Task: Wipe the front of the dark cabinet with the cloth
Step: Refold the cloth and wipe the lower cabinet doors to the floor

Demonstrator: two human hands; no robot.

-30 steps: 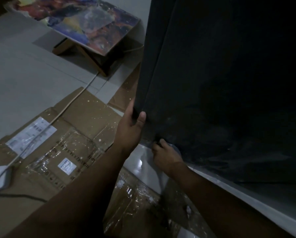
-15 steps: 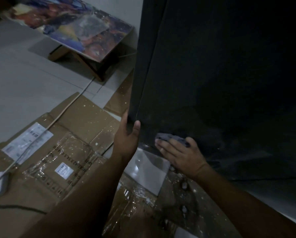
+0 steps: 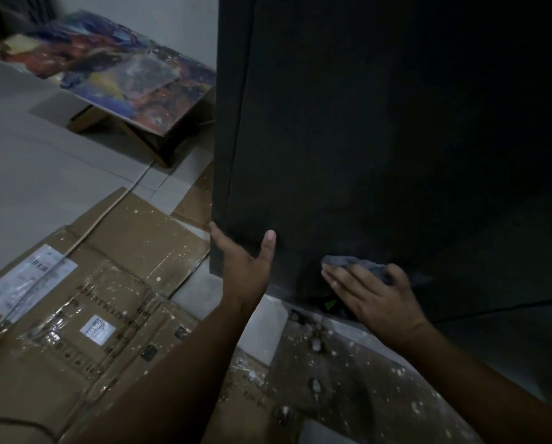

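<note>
The dark cabinet fills the right side of the view, its front facing me. My left hand holds its lower left corner, with the thumb up on the front and the fingers round the side edge. A crumpled grey cloth lies against the cabinet's lower front, just right of that corner. My right hand presses the cloth flat to the surface with straight fingers, and part of the cloth sticks out above the fingertips.
Flattened, paint-speckled cardboard covers the floor on the left and below. A colourful painted board rests on a low box at the back left. A white cable runs across the cardboard. Small bits of debris lie near the cabinet's foot.
My right hand came up from the cabinet's bottom edge and slid right along the lower front with the cloth under it. My left hand stayed at the corner.
</note>
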